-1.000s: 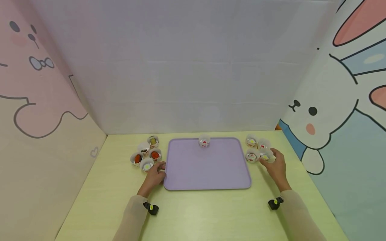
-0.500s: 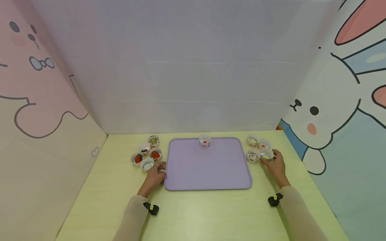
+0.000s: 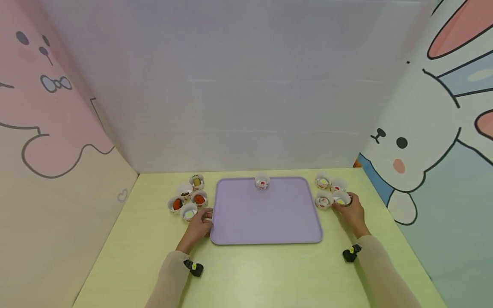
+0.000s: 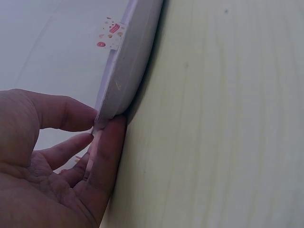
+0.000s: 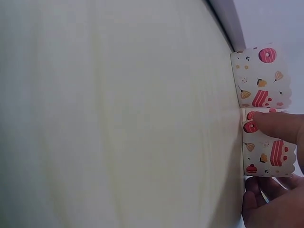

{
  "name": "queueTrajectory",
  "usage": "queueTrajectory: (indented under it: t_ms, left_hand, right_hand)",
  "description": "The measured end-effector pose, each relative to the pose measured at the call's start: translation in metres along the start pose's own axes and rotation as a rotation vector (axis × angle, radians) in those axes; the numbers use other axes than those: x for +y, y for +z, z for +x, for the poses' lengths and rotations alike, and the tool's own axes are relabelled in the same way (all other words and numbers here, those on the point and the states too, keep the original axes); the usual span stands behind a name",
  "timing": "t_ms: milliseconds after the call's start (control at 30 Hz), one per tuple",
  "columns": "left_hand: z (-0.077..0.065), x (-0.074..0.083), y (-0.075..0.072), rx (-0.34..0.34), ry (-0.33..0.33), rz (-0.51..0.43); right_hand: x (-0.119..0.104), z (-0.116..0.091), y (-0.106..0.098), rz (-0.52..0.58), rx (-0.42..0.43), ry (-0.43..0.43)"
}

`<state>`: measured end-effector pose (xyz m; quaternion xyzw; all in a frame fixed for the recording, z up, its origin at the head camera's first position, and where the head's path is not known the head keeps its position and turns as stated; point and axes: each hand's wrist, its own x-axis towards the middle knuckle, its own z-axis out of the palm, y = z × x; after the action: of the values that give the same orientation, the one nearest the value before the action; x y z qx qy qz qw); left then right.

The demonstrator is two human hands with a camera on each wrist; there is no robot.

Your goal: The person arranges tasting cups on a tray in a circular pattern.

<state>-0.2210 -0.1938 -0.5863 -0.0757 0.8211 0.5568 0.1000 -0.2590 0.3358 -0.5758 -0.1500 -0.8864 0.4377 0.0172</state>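
Note:
A light purple tray (image 3: 265, 214) lies on the table between the hands. My left hand (image 3: 197, 226) is at its left edge; in the left wrist view, the fingers pinch the tray's rim (image 4: 135, 57). At right, my right hand (image 3: 352, 216) grips a white paper baking cup (image 3: 341, 198) by its sides. Red cakes and doughnuts are printed on the gripped cup (image 5: 268, 151) in the right wrist view, where a second cup (image 5: 260, 78) stands against it. One more paper cup (image 3: 262, 182) with a red item inside sits at the tray's back edge.
Left of the tray stand several paper cups, some with orange-red pieces (image 3: 199, 199), one with a green piece (image 3: 197, 182). A cup (image 3: 188, 212) stands close to my left fingers. Other cups (image 3: 323, 200) cluster right of the tray. A wall (image 3: 246, 128) closes the back.

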Motion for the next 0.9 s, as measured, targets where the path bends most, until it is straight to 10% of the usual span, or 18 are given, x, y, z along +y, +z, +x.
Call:
queueTrajectory:
  t_ms: [900]
  left_hand:
    - [-0.001, 0.002, 0.0, -0.015, -0.006, -0.014]
  right_hand:
    - [-0.016, -0.014, -0.027, -0.043, 0.084, 0.009]
